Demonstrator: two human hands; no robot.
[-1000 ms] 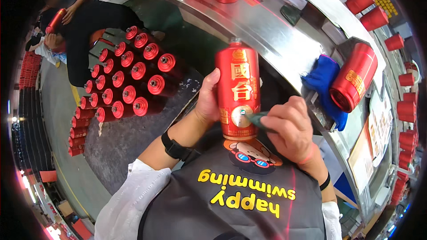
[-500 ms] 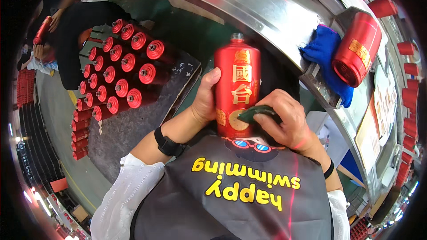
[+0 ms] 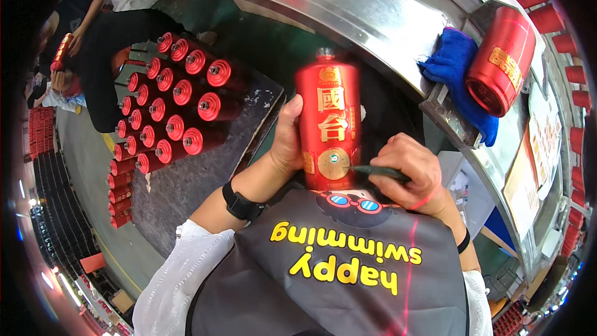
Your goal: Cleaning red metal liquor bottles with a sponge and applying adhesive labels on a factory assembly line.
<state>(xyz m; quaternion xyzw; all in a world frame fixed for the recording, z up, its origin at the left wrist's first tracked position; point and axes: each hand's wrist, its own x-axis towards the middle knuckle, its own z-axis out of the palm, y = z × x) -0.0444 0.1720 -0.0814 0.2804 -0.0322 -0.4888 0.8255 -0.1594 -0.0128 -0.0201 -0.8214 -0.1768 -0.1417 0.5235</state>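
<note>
A tall red bottle (image 3: pixel 328 124) with gold characters and a round gold seal stands upright in front of my chest. My left hand (image 3: pixel 286 143) grips it around its left side. My right hand (image 3: pixel 413 171) is closed on a thin dark green tool (image 3: pixel 378 172), like a pen or small brush. The tip of this tool touches the right edge of the gold seal near the bottle's base. My dark apron with yellow letters fills the lower part of the view.
Several red bottles (image 3: pixel 177 112) lie in rows on a dark mat at my left. A curved steel counter (image 3: pixel 385 18) runs above, with a blue cloth (image 3: pixel 457 68) and a red bottle lying on its side (image 3: pixel 500 59). Another person (image 3: pixel 93 37) works at far left.
The bottle has stayed in my left hand. My right hand shifted from covering the seal to beside it, so the tool's tip now shows at the seal's edge.
</note>
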